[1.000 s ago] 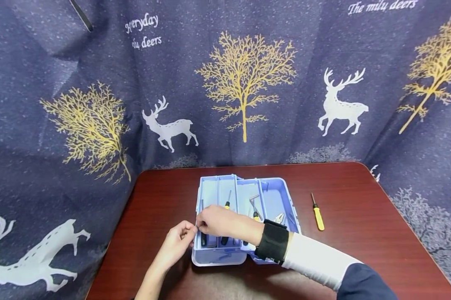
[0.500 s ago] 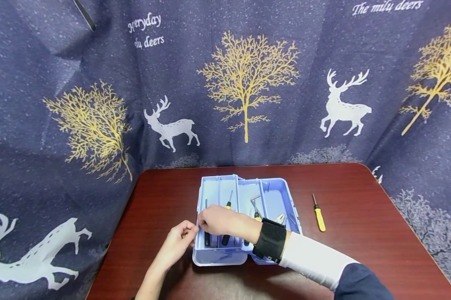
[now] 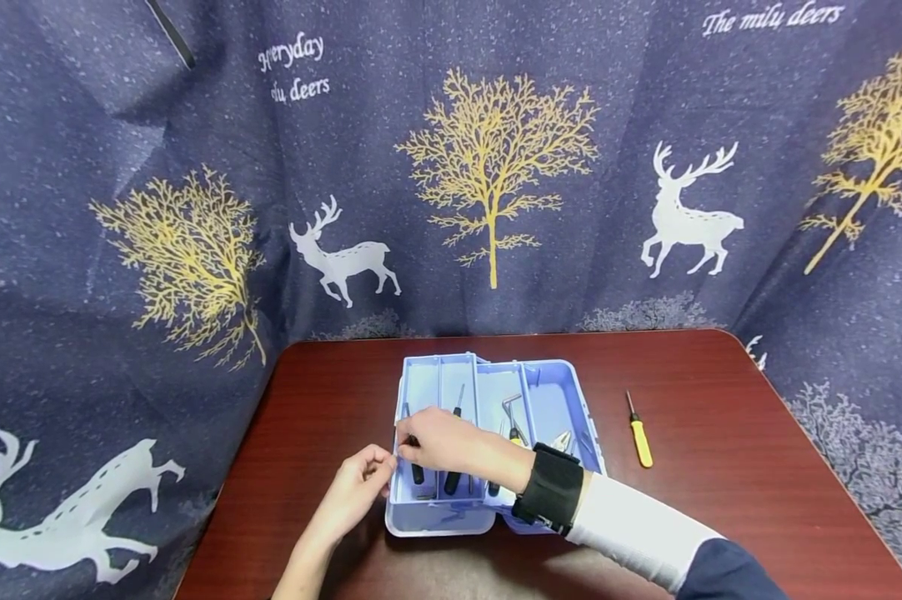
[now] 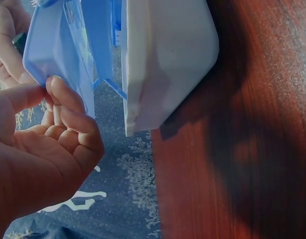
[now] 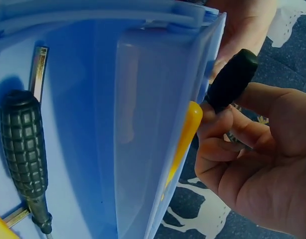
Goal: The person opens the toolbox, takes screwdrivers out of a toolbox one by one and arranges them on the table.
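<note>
My right hand (image 3: 439,440) is over the left compartment of the blue toolbox's raised tray (image 3: 421,379). Between thumb and fingers it pinches a small screwdriver by its black handle (image 5: 235,77); the shaft is hidden. My left hand (image 3: 357,479) is at the tray's left side, its thumb and forefinger pinching the rim (image 4: 41,69). Under the right hand lies another black-handled tool (image 3: 418,473). Beside it, in the second compartment, rests a screwdriver with a dark ribbed handle (image 5: 22,144). A yellow handle end (image 5: 190,119) shows at the tray wall in the right wrist view.
In the toolbox's right half sit an L-shaped hex key (image 3: 508,404) and pliers (image 3: 562,440). A yellow-handled screwdriver (image 3: 640,437) lies on the red-brown table (image 3: 691,375) to the right. A dark patterned curtain (image 3: 556,292) hangs behind the table.
The black handle in my right hand has come into sight above the tray. The tool in the left compartment has turned slightly. My left hand stays at the rim.
</note>
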`<move>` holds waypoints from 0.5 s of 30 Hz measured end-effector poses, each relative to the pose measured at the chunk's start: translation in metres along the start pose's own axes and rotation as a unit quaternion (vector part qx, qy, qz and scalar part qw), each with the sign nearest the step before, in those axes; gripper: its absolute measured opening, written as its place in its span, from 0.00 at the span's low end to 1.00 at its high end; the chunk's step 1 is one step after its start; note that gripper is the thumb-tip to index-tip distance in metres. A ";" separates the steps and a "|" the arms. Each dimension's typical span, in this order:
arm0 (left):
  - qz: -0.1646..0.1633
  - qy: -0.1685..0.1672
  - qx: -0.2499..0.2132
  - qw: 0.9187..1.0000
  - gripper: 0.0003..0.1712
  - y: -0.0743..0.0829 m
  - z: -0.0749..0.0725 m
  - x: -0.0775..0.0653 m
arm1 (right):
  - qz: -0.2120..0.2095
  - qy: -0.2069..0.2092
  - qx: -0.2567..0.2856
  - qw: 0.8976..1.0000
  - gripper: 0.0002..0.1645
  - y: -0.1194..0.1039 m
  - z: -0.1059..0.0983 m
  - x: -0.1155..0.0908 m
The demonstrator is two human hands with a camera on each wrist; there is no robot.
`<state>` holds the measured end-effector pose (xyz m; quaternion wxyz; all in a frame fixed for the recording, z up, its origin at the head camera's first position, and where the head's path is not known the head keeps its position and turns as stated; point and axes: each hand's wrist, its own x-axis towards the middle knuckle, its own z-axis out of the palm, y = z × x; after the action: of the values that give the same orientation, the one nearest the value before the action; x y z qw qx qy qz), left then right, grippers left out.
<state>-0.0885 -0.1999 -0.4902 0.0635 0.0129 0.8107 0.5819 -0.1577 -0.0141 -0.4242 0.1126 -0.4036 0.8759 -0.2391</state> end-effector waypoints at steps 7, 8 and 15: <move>-0.001 -0.005 -0.006 1.000 0.08 0.000 0.000 0.000 | -0.015 0.031 0.016 0.999 0.06 0.004 -0.009 -0.011; 0.001 -0.006 -0.006 1.000 0.08 0.000 -0.001 0.000 | -0.018 0.040 0.018 0.999 0.05 0.005 -0.011 -0.013; 0.003 -0.006 -0.010 1.000 0.09 0.000 0.000 0.001 | -0.027 0.094 0.019 0.995 0.03 0.016 -0.021 -0.029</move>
<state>-0.0900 -0.2001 -0.4906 0.0664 0.0184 0.8046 0.5898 -0.1572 0.0238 -0.4143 0.0308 -0.4006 0.8667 -0.2957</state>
